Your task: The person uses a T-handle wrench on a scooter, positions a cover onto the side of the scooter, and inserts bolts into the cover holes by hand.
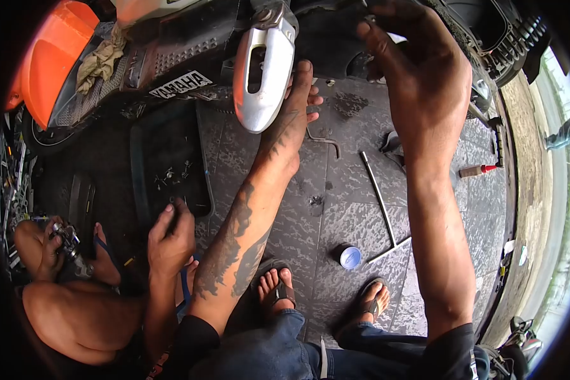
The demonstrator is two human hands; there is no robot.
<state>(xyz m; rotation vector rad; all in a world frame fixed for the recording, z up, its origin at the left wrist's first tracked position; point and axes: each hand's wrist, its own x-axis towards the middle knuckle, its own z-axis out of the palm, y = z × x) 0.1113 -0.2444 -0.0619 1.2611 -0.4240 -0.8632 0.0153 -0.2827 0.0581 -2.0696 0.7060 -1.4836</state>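
Note:
A silver folding footpeg [273, 82] with a slot through it juts from the scooter's side, in front of my left hand [287, 126]. The left thumb stretches upward beside the footpeg, and the other fingertips show apart behind it. Part of that hand is hidden by the footpeg. My right hand [427, 63] is raised by the underside of the scooter [187, 47], its thumb and fingers bent toward each other. What those fingers hold, if anything, I cannot make out.
On the tiled floor lie a T-handle wrench [380, 199], a round blue-lidded tin [350, 257] and a red-tipped bottle [478, 171]. A dark tray [209, 190] holds small metal parts. At lower left sits a co-worker [82, 316], a metal part [66, 237] in one hand.

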